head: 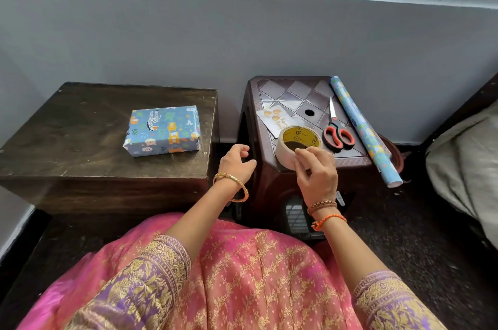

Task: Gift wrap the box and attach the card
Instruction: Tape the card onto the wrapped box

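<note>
A box [163, 130] wrapped in blue animal-print paper lies on the dark wooden table [80, 119] at the left. On the brown plastic stool [296, 92] to the right stands a roll of tape [297, 145], tilted at the stool's front edge. My right hand [315, 173] grips the roll's near rim with thumb and fingers. A white card [273, 118] with gold hearts lies flat just behind the roll, partly covered by it. My left hand [237, 161] hovers between table and stool, fingers loosely curled, holding nothing.
Red-handled scissors [336, 130] lie on the stool right of the tape. A roll of blue wrapping paper [363, 130] lies along the stool's right edge, overhanging the front. A bed edge [466, 157] is at far right. The wall is close behind.
</note>
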`<state>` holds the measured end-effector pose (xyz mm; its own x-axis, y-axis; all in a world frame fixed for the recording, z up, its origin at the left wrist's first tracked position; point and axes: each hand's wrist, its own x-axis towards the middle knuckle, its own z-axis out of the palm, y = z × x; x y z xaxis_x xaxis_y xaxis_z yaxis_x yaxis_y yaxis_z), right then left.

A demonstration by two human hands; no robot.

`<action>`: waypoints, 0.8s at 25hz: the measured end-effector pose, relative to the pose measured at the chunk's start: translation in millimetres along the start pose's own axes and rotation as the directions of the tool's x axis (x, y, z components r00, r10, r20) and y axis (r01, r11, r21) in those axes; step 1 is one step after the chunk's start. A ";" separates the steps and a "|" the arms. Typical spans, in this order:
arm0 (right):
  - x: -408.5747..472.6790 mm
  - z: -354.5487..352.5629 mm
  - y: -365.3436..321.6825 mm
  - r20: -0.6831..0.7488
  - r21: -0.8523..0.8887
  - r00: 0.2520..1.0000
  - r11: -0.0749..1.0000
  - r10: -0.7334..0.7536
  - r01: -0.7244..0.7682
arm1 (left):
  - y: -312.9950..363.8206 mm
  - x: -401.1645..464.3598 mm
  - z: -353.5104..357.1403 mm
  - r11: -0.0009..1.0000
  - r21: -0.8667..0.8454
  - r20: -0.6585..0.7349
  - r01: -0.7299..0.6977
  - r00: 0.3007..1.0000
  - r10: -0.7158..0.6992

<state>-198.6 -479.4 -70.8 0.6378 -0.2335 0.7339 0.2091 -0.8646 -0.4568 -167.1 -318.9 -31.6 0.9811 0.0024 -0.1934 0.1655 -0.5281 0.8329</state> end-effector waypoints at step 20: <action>18.5 -24.1 20.0 0.090 0.045 0.987 0.990 -0.135 0.132 | 10.8 -8.0 8.0 0.970 0.048 0.035 -0.238 0.971 0.236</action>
<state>-200.5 -511.7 -54.3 0.6675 -0.0738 0.7409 0.3240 -0.8671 -0.3782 -174.0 -331.4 -25.2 0.9883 -0.1524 -0.0090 -0.0778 -0.5538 0.8290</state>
